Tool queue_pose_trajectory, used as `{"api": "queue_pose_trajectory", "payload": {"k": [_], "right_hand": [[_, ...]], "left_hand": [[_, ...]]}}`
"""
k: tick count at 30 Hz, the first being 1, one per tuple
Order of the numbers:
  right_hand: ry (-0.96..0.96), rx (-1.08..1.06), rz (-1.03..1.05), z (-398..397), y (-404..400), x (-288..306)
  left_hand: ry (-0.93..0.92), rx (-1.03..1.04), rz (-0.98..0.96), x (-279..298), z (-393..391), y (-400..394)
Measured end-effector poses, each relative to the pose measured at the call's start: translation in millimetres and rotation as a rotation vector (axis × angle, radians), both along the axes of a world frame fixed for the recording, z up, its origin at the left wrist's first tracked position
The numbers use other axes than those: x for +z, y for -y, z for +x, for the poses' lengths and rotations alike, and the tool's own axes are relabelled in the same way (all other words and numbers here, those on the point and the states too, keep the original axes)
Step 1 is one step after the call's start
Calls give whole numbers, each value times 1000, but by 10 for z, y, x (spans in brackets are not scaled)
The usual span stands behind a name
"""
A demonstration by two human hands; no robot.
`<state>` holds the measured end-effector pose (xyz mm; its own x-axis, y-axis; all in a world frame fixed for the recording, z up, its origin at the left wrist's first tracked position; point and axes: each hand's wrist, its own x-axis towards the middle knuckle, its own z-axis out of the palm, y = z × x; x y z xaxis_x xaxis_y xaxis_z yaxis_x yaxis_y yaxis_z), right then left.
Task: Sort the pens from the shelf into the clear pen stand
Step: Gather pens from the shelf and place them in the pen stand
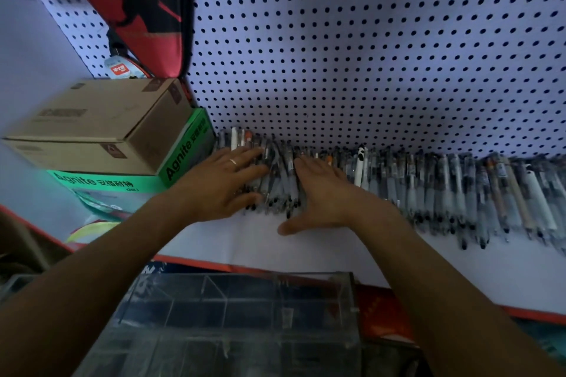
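Both my hands flat, fingers straight, holding nothing: left hand (pixel 226 180) and right hand (pixel 324 193) press row of grey-clear pens (pixel 428 190) on white shelf (pixel 306 242); clear acrylic pen stand (pixel 239 315) below, near me.

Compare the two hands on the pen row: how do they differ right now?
The left hand wears a ring; the right hand shows none. The left hand lies at the row's left end beside the green box; the right hand lies further right. The right hand's thumb sticks out over the bare shelf; the left hand's thumb lies at the pen tips. Shared: both lie flat, fingers straight, on the pens, gripping nothing.
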<state>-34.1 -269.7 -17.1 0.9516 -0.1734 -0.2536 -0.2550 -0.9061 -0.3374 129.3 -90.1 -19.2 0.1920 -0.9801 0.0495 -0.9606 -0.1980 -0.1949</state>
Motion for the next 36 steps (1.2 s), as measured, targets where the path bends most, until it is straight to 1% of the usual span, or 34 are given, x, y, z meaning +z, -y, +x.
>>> {"api": "queue_pose_trajectory", "payload": {"k": [2,5,7,11,12,14,16,19,22,25,27,30,33,34,36], "right_hand": [[25,26,-22,-46,15,27],[199,15,42,-43,40,45],[243,11,65,-25,63,36],[101,69,5,-16,67,-35],[91,74,-16,-21,62,-44],[118,63,-45,-15,58,-45],[161,48,-58,6,57,-49],[218,42,-55,30,50,-70],[212,60,-51,2,59,-57],[194,27,-4,-96,93,24],[247,-11,68,-187,115,112],[326,-88,114,-370,142,293],[354,-162,169,-601,191,406],[362,-193,180,-697,213,433],[401,-272,194,-918,296,473]], "left_hand": [[-8,8,-2,16,-32,-45],[-62,80,2,6,-195,-20],[-43,103,4,-38,-263,37],[14,26,41,-50,-136,85],[27,7,50,-45,-74,76],[17,2,59,-23,-21,58],[-20,21,14,-33,-75,65],[-106,105,-22,-51,-206,121],[-118,99,-26,-47,-225,184],[-189,131,-44,-46,-218,195],[-258,150,-112,-26,-273,175],[-400,151,-324,70,-472,159],[-502,79,-502,184,-752,231],[-527,59,-526,217,-844,290],[-574,50,-503,287,-1041,464]]}}
